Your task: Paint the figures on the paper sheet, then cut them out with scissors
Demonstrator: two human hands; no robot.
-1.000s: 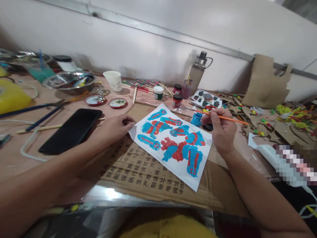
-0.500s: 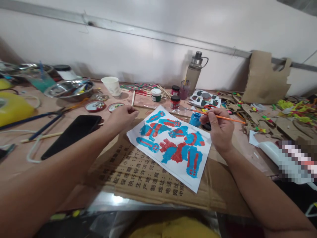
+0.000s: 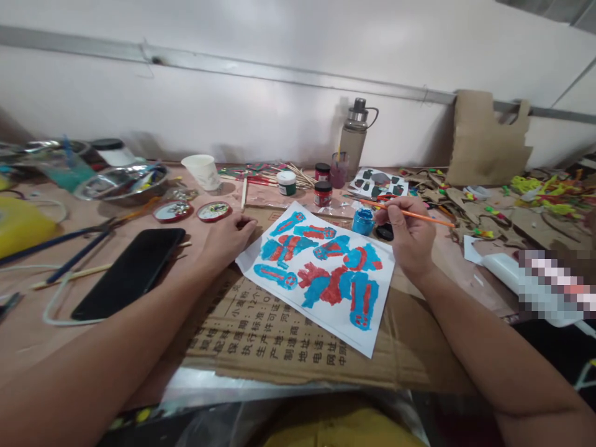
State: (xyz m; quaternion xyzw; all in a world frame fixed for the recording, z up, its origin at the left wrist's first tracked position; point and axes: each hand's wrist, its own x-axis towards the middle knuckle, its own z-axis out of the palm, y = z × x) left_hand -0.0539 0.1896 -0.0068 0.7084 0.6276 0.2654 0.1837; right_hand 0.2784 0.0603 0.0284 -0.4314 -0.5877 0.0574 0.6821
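Extends two bare arms [image 3: 144,323] forward from the lower corners of view, slanting the left forearm [image 3: 172,295] inward and bending the right arm [image 3: 475,329] at the elbow [image 3: 505,410]. Holds the left hand [image 3: 233,237] low, back up, with fingers [image 3: 249,226] loosely bent and pointed inward. Holds the right hand [image 3: 410,234] raised, with thumb [image 3: 397,218] and fingertips drawn together in a pinch and the outer fingers curled. Shows both wrists [image 3: 426,278] nearly straight and the hands well apart.

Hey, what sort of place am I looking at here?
Probably a craft or art workspace: the right hand holds a paintbrush, with an open blue paint jar and a red-and-blue painted sheet nearby.
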